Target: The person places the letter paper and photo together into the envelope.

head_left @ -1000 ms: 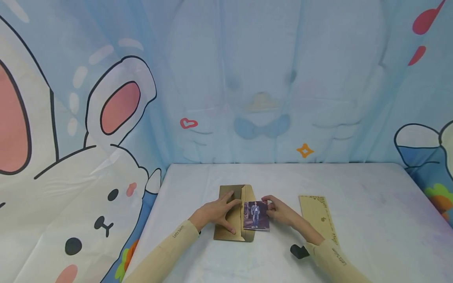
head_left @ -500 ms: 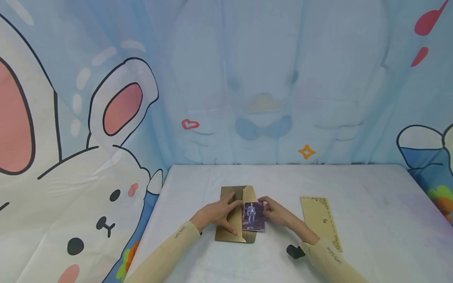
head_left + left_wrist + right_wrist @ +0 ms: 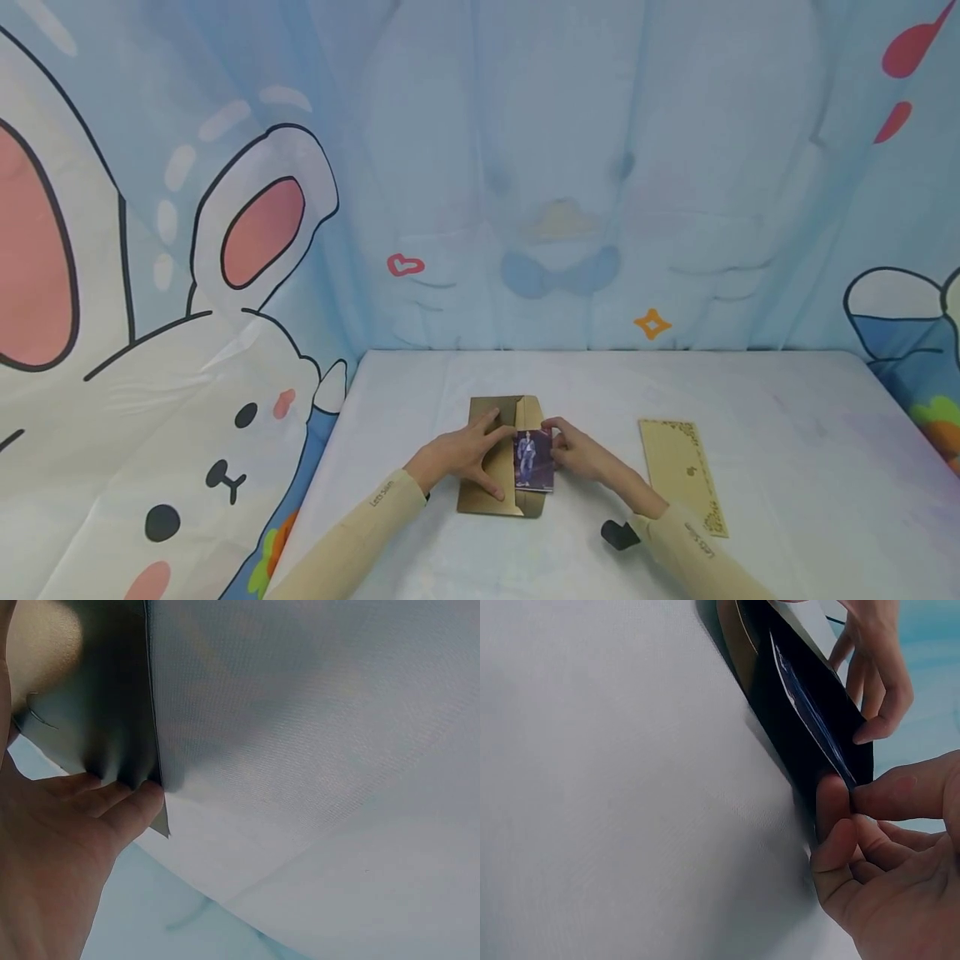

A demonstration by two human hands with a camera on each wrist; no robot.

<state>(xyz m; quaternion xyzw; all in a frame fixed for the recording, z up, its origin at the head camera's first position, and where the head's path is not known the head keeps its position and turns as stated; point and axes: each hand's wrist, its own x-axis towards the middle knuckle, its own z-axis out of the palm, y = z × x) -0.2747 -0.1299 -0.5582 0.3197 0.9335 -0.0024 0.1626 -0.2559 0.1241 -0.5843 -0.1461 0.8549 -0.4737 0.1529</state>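
Observation:
A gold envelope (image 3: 491, 408) lies on the white table with its flap unfolded to the right. Across it my left hand (image 3: 453, 454) rests, fingers and thumb spread; the left wrist view shows those fingertips pressed on the envelope's surface (image 3: 101, 697). My right hand (image 3: 581, 457) pinches the right edge of a photo (image 3: 534, 462) of a standing person in blue clothes. The photo's left part is hidden inside the envelope. In the right wrist view, the thin photo (image 3: 810, 712) sits in the envelope's dark mouth, its near end between thumb and fingers.
A beige rectangular card (image 3: 675, 467) with an ornate brown border lies on the table to the right, just beyond the right forearm. A small black object (image 3: 619, 535) shows at the right cuff. A blue cartoon curtain (image 3: 562, 167) hangs behind the table (image 3: 810, 467).
My right hand has moved left, sliding the photo further into the envelope, so less of it shows. The left hand has stayed on the envelope. The head view has shifted slightly.

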